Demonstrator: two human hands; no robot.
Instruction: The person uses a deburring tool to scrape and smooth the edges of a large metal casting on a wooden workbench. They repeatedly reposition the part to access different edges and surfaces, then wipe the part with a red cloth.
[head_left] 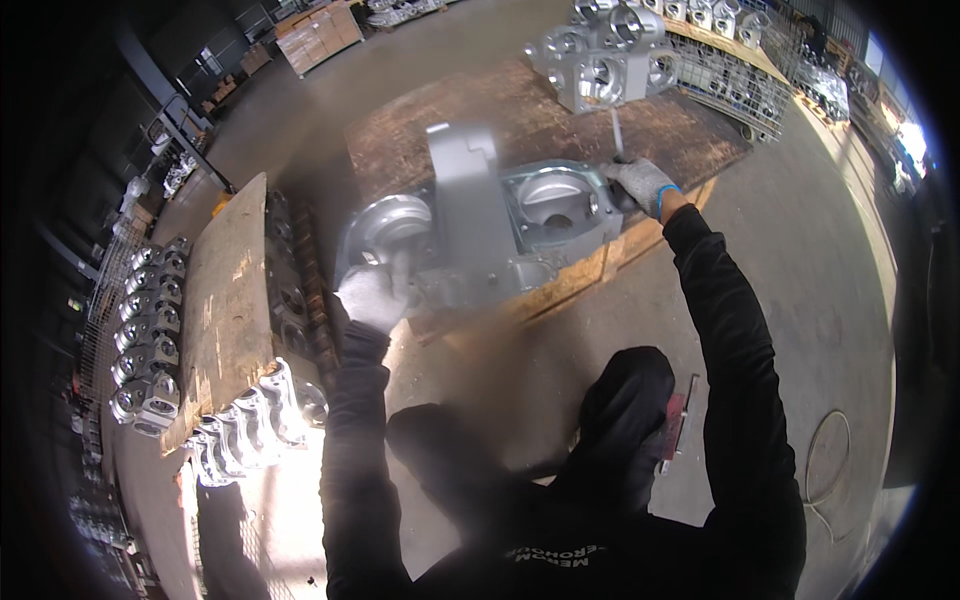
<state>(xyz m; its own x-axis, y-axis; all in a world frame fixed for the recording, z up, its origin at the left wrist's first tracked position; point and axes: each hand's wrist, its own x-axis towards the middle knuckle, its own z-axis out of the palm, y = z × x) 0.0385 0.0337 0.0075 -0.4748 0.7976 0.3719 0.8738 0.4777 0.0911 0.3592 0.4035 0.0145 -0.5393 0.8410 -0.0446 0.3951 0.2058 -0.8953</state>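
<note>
A large silvery metal casting (465, 210) with two round openings and a raised middle section lies on a brown wooden board (400, 140). My left hand (375, 298), in a light grey glove, is at the casting's near left side; its fingers are blurred. At the right end of the casting, my gloved right hand (643, 185) is closed around the dark handle of a slim, file-like tool (617, 132). Its narrow grey blade points away from me. Whether the tool touches the casting cannot be made out.
Another group of metal castings (605, 65) stands at the board's far right, beside a wire crate (735, 90). Left are a wooden panel (230, 310) and rows of castings (150, 335). A red object (675, 425) lies by my leg, a thin cable loop (828, 455) farther right.
</note>
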